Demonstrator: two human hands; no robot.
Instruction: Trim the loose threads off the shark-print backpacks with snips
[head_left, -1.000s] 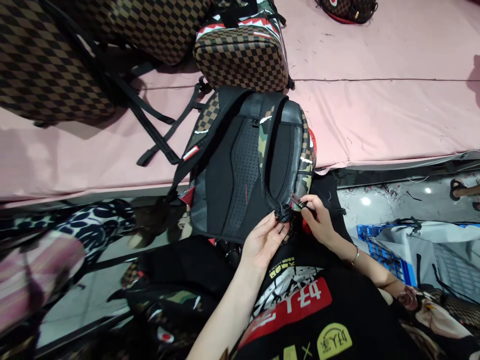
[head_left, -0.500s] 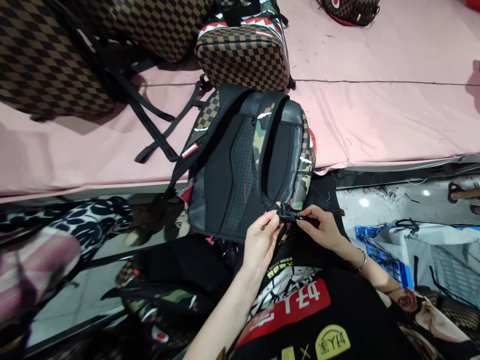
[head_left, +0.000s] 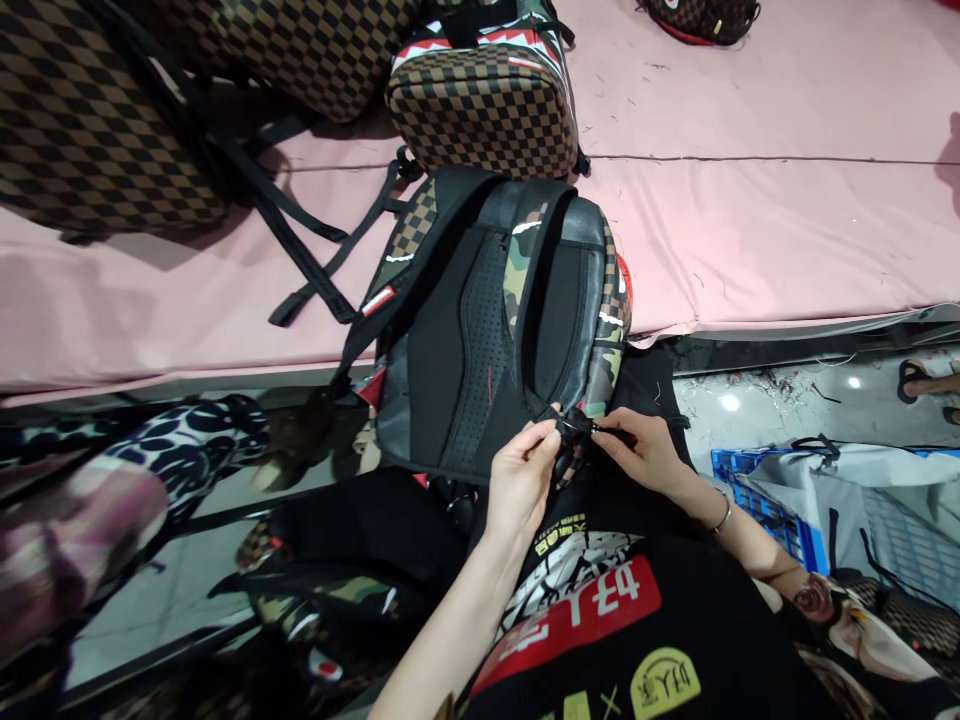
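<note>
A backpack [head_left: 480, 330] with a black padded back panel, checkered and camouflage sides leans against the edge of the pink-covered table. Its two shoulder straps face up. At its lower right corner, my left hand [head_left: 523, 475] pinches a black strap buckle [head_left: 574, 424] between thumb and fingers. Just to the right, my right hand [head_left: 641, 450] is closed on a thin dark piece that meets the buckle; whether this is webbing or a small tool I cannot tell. Both hands are close together, with the buckle between them.
Several checkered bags, one a bag [head_left: 484, 110] with a red-and-white zigzag trim, lie on the pink table [head_left: 750, 240]. Another camouflage bag [head_left: 330, 600] is low on the left. A blue crate [head_left: 772, 510] stands at the right. A person's patterned clothing [head_left: 187, 450] shows at left.
My right hand has shifted very slightly, and the buckle has turned a little between my hands. The backpack stays in place.
</note>
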